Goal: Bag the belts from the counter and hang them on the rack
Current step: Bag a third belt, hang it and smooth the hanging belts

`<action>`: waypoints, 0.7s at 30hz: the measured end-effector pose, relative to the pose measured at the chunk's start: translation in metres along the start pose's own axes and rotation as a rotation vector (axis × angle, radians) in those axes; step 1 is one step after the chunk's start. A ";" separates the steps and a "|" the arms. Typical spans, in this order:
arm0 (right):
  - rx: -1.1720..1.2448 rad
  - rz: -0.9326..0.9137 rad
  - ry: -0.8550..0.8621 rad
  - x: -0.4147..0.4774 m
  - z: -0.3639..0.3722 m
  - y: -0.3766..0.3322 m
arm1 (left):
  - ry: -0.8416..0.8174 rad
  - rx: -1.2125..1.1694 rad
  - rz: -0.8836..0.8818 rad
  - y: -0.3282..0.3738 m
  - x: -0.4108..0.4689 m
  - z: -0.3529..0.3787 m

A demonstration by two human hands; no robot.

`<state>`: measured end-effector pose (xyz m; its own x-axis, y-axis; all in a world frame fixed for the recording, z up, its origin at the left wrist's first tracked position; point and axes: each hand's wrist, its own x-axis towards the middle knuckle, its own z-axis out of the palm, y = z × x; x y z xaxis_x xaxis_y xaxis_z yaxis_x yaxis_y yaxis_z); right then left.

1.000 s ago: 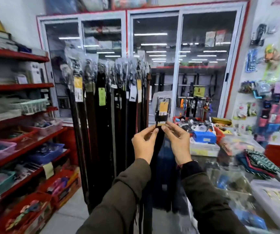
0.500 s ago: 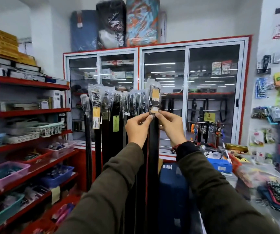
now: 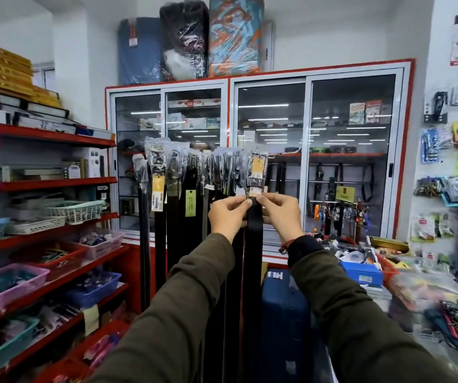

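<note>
- The bagged belt (image 3: pixel 255 217) hangs upright, buckle end on top (orange tag inside), at the right end of the hung belts (image 3: pixel 183 194).
- The left hand (image 3: pixel 229 215) and right hand (image 3: pixel 279 211), raised with arms stretched forward, pinch it from both sides.

- The person is wearing long olive-green fabric sleeves on both arms, each one ending at the wrist in a plain cuff.
- The left hand (image 3: pixel 229 217) and the right hand (image 3: pixel 280 214) are showing bare, with no gloves or rings visible.
- A thin red thread bracelet (image 3: pixel 285 246) is sitting just beyond the right cuff, toward the hand.
</note>
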<state>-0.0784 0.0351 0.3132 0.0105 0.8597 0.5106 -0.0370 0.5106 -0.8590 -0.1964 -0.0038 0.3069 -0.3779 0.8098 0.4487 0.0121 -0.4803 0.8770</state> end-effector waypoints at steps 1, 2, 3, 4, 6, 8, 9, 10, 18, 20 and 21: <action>-0.002 0.014 -0.005 -0.001 0.000 0.002 | -0.001 -0.001 -0.011 -0.003 0.000 0.000; -0.002 0.019 -0.013 -0.002 -0.001 0.005 | -0.001 -0.001 -0.018 -0.006 0.000 0.001; -0.003 0.006 -0.004 -0.002 -0.001 0.007 | 0.001 -0.007 -0.015 -0.009 0.000 0.002; -0.001 -0.024 0.014 -0.003 -0.001 0.010 | 0.011 -0.006 -0.002 -0.012 0.000 0.003; 0.023 -0.080 0.052 -0.004 -0.001 0.013 | 0.041 0.008 0.054 -0.015 0.000 0.006; 0.038 -0.117 0.069 -0.007 -0.002 0.011 | 0.062 0.039 0.115 -0.017 0.000 0.009; 0.050 -0.133 0.068 -0.008 -0.002 0.011 | 0.063 0.056 0.143 -0.020 0.000 0.009; 0.064 -0.147 0.077 -0.009 -0.003 0.011 | 0.064 0.067 0.168 -0.023 -0.001 0.010; 0.183 -0.194 0.116 -0.004 -0.005 0.009 | 0.126 0.049 0.267 -0.024 0.000 0.017; 0.173 -0.205 0.104 0.004 -0.003 0.004 | 0.121 0.036 0.267 -0.015 0.004 0.018; 0.163 -0.200 0.103 0.008 -0.002 0.002 | 0.120 0.024 0.264 -0.011 0.007 0.018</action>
<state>-0.0765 0.0433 0.3158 0.1355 0.7425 0.6560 -0.1842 0.6694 -0.7197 -0.1826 0.0130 0.3038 -0.4651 0.6116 0.6400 0.1463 -0.6599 0.7370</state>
